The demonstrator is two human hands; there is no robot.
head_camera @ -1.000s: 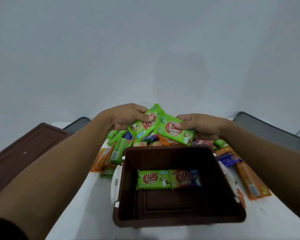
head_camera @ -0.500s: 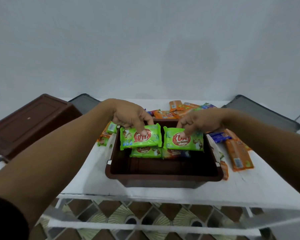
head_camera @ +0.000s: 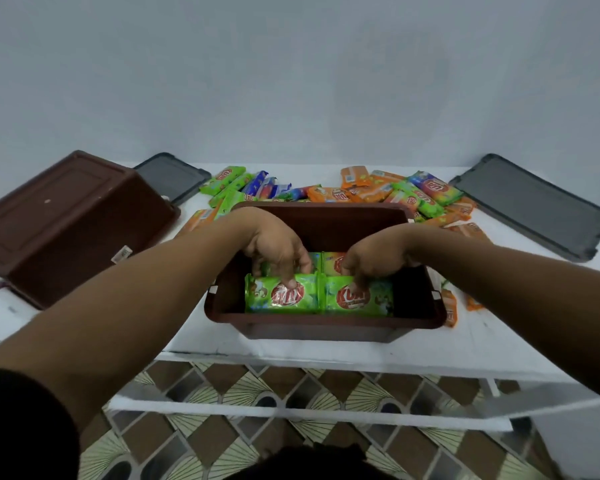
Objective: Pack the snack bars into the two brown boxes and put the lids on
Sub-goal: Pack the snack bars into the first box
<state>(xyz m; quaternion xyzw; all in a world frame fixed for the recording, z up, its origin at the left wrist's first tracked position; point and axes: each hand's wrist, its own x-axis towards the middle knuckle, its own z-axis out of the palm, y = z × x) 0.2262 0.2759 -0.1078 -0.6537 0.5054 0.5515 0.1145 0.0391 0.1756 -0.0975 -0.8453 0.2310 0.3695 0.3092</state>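
Since half a sec ago, both green bars have been lowered from rim height down into the box, and more of the far pile can be seen now. At far left, an upside-down brown box (head_camera: 66,220) is parked on the white table (head_camera: 326,351), with a grey lid (head_camera: 172,180) behind it at upper left. Centre frame, the left hand (head_camera: 278,251) is reached into the open brown box (head_camera: 326,322), fingers curled down over the top edge of the left green bar (head_camera: 281,294); the thumb is hidden. Right beside it, the right green bar (head_camera: 357,296) is gripped the same way by the right hand (head_camera: 371,263). Both bars are held edge to edge at the near side, with other green bars seen behind them. A pile of snack bars (head_camera: 361,194) is spread behind the box, and a second grey lid (head_camera: 534,206) is laid at upper right.
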